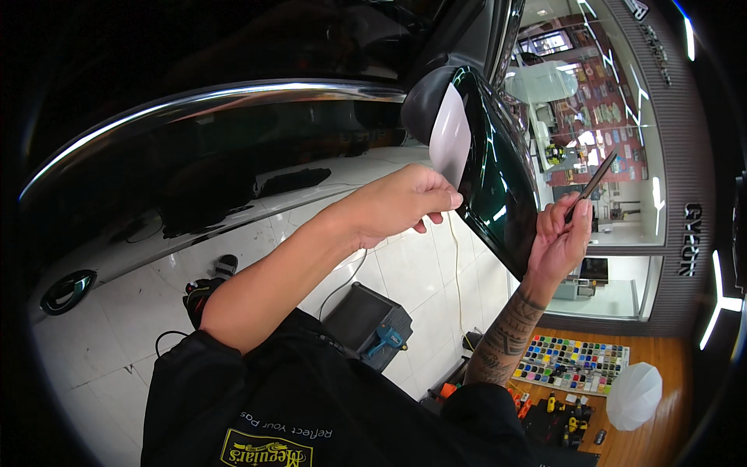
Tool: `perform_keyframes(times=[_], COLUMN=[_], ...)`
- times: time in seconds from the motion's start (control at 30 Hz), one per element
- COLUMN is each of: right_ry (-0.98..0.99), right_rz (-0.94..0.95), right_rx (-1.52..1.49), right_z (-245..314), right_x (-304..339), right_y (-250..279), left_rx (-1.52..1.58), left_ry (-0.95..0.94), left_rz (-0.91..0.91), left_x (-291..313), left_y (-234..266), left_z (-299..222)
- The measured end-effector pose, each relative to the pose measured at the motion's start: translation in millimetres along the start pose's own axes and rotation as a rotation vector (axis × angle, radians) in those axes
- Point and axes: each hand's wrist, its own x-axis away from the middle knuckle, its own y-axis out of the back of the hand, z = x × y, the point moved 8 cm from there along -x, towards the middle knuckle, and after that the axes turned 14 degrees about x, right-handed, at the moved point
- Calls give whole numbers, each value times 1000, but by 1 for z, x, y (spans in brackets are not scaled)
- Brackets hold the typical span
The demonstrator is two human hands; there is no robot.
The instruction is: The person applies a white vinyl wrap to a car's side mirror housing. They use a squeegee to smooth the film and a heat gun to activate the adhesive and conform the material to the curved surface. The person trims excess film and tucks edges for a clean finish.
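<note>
Largest item: glossy dark car door (pixel 233 140), filling the upper left. Below it, pale tiled floor (pixel 424 292).

Side mirror (pixel 502 175), dark green shell with a black inner part, stands out from the door's front upper corner. Its lower edge ends near the right wrist.

Black box (pixel 354 307) on the floor tiles, below the left forearm.

Left hand (pixel 408 201): grip narrow, thumb against fingers, pinching the lower end of a pale film strip. Right hand (pixel 562 235): fingers closed around a slim tool, raised beside the mirror's outer edge; contact with the shell cannot be told.

Pale film strip (pixel 450 134): lies lengthwise along the mirror's inner edge, where black part meets green shell. Whether it is stuck down along its length is unclear.

Blue tool (pixel 387 337): on the box, toward its right edge.

Slim tool (pixel 597 179): dark, pen-like, tip up and to the right, pointing away from the film. Blade or other tip: too small to tell.

Step in hand (judgement): handling the film at the mirror edge, left hand controlling its free end, tool held in reserve. Next move probably calls for steady, even tension from the left hand, with the tool tip kept off the paint.
</note>
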Motion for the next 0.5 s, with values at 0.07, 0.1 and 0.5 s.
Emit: perform_keyframes(times=[0.07, 0.1, 0.5], right_ry=[3, 4, 6], right_rz=[0, 4, 22], right_rx=[4, 7, -9], right_z=[0, 0, 1], right_x=[0, 0, 2], right_y=[0, 0, 2], left_rx=[84, 111, -238], left_ry=[52, 71, -455], left_rz=[-1, 2, -216], left_x=[-2, -3, 30], left_y=[2, 3, 40], left_z=[5, 7, -70])
